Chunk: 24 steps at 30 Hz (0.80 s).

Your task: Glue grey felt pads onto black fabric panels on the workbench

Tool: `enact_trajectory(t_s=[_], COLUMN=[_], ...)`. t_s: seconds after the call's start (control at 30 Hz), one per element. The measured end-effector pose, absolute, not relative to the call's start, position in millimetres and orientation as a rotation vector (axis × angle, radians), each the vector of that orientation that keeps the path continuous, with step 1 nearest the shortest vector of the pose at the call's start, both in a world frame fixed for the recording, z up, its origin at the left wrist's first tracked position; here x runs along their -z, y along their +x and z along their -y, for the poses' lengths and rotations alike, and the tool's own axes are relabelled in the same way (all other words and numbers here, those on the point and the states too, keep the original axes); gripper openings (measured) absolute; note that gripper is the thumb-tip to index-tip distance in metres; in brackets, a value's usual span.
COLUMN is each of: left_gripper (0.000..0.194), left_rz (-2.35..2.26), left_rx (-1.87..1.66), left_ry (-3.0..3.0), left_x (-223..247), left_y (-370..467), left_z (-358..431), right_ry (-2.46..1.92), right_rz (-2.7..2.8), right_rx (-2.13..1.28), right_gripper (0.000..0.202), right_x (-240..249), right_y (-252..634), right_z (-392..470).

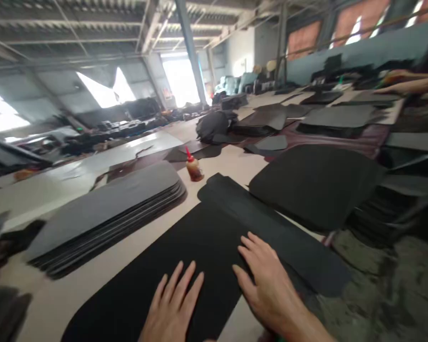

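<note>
My left hand (173, 304) lies flat with fingers spread on a large black sheet (164, 266) with a rounded end, spread on the worktable. My right hand (267, 280) presses flat on a long black strip (257, 223) laid along the sheet's right edge. Neither hand grips anything. A small glue bottle (193, 167) with a red cap stands beyond the sheet.
A stack of grey rounded panels (103, 218) lies to the left. A pile of black pieces (314, 185) sits to the right. A black bag (212, 126) and more dark sheets (338, 116) lie farther back. Another person's arm (410, 84) reaches in at the far right.
</note>
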<state>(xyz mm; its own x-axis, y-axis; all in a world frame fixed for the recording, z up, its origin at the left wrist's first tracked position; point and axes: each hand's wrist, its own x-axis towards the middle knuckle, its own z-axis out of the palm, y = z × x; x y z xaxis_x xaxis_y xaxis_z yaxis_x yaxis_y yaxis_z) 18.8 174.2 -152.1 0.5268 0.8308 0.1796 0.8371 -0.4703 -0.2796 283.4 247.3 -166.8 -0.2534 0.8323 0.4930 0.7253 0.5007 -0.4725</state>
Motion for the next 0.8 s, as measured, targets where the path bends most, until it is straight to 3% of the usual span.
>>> enact_trajectory(t_s=[0.1, 0.8], left_gripper=[0.115, 0.097], left_rz=[1.474, 1.861], left_rx=[-0.024, -0.042], left_ry=[-2.432, -2.783], left_x=[146, 106], left_y=[30, 6], left_z=[-172, -139], right_ry=[-1.197, -0.956], right_rz=[2.028, 2.277], right_rx=[-0.126, -0.005], right_gripper=[0.036, 0.028], right_x=[172, 174], right_y=[291, 307], right_z=[-249, -265])
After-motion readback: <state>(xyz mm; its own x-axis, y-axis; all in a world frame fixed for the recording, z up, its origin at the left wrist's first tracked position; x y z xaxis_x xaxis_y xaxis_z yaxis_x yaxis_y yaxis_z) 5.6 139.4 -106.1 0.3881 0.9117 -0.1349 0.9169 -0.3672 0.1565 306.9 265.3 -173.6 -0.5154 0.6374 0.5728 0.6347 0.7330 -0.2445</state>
